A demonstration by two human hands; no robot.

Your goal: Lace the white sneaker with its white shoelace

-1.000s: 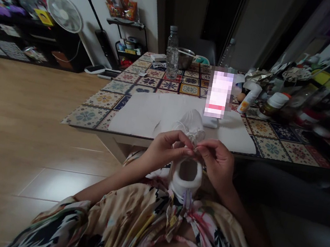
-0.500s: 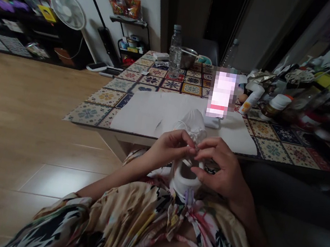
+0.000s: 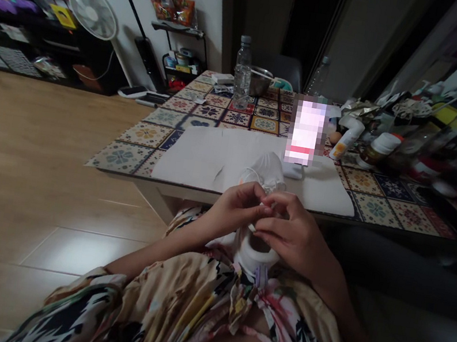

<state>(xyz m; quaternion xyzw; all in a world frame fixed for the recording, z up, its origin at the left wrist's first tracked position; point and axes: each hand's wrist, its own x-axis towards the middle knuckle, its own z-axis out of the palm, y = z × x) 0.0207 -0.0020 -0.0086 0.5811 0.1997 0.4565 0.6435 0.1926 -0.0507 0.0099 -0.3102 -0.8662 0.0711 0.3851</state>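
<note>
My left hand (image 3: 236,207) comes in from the left with thumb and forefinger pinched together. My right hand (image 3: 297,232) meets it fingertip to fingertip, its fingers curled inward. Whatever lies between the fingertips is too small and too covered to name. Right below them, in my lap, stands a white round-mouthed container (image 3: 251,262), its opening facing up and partly hidden by my right hand. A purple clip-like piece (image 3: 262,276) sits on its near side. Just beyond my fingers, a thin white plastic bag (image 3: 264,168) rests at the table edge.
A white sheet (image 3: 196,157) covers the near part of the patterned table (image 3: 119,156). On it a lit, blurred phone (image 3: 306,131) stands upright. Farther back are a clear bottle (image 3: 243,74) and a metal bowl (image 3: 260,85). A spray bottle (image 3: 347,139) and a white-capped jar (image 3: 379,151) stand right.
My right hand has moved left and closed in, so its fingertips now meet those of my left hand. The left hand has barely moved.
</note>
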